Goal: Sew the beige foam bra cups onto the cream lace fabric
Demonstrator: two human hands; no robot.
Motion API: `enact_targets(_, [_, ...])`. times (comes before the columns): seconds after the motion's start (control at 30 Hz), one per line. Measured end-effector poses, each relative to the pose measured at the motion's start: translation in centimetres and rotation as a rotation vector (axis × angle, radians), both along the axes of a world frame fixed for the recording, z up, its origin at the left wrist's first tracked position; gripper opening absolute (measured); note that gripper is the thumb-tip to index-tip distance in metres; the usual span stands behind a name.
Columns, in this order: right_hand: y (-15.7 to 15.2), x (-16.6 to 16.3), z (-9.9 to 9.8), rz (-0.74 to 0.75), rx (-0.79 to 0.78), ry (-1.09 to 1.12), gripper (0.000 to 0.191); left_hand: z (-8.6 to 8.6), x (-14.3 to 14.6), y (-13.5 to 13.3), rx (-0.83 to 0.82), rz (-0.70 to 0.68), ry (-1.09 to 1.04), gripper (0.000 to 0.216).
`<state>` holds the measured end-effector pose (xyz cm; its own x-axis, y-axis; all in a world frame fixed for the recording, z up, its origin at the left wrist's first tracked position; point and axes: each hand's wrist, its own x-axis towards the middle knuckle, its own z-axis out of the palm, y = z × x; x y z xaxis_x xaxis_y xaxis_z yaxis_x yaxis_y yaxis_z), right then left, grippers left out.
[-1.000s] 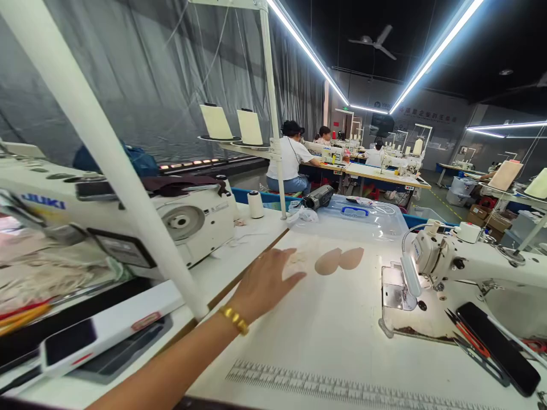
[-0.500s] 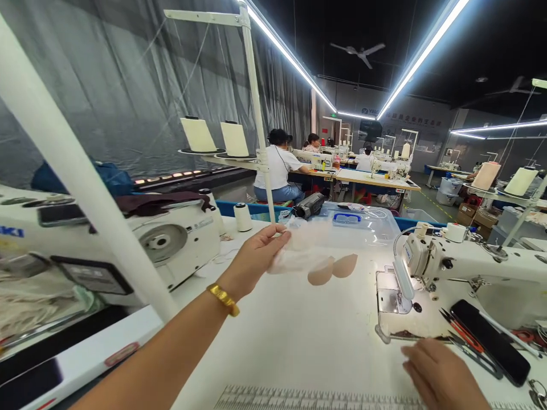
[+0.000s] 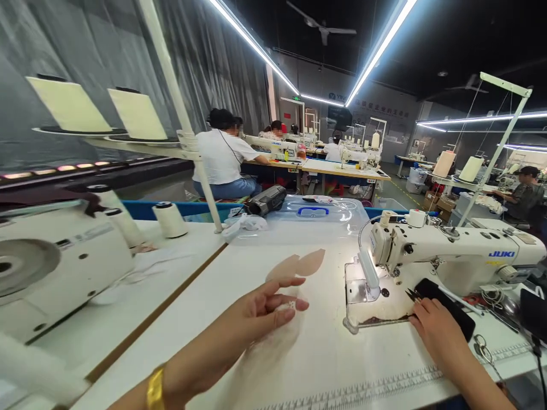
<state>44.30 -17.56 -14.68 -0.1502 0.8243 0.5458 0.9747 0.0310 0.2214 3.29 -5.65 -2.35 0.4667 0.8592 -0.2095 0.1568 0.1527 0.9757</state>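
My left hand (image 3: 269, 310) is over the white table, fingers curled, with a sheer pale fabric piece (image 3: 273, 347) pinched in them. The fabric is thin and hard to make out against the tabletop. Just beyond the fingertips lie two leaf-shaped beige pieces (image 3: 311, 262), the nearer one partly behind my hand. On the right, my right hand (image 3: 438, 327) closes over thread snips (image 3: 412, 295), whose dark points stick out past the fingers. A black phone (image 3: 464, 324) lies under and beside that hand, next to the sewing machine (image 3: 453, 250).
A clear plastic box lid (image 3: 342, 216) with a blue handle lies at the back. Thread cones (image 3: 170, 220) and another machine (image 3: 55, 262) stand left. A ruler strip (image 3: 363, 393) runs along the front edge. A person in white (image 3: 222, 154) sits farther off.
My left hand has come down and nearer with the sheer fabric. My right hand has moved forward onto the snips by the phone. The view has swung to the right.
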Motion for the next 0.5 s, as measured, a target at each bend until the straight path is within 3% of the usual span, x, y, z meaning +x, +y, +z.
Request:
enact_targets(0.2, [-1.7,0.1,0.4,0.134,0.052,0.136,0.028,-3.2,2.7,-0.7,-0.021,-0.165,-0.012,0.076])
enact_targets(0.27, [-1.9,-1.9,1.7,0.131,0.030,0.344,0.031,-3.5,3.7,-0.9,-0.026,-0.214,0.007,0.081])
enact_targets(0.33, [-2.1,-5.0,3.4,0.161,-0.116,0.548,0.028,-3.3,4.6,-1.2,-0.031,-0.235,0.034,0.084])
enact_targets(0.4, [-2.0,-8.4,4.9,0.258,-0.176,0.553,0.018,-2.9,5.3,-1.6,-0.042,-0.253,0.042,0.085])
enact_targets(0.5, [-0.9,-12.3,6.1,0.343,-0.111,0.396,0.002,-2.2,5.8,-2.2,-0.024,-0.279,0.039,0.082])
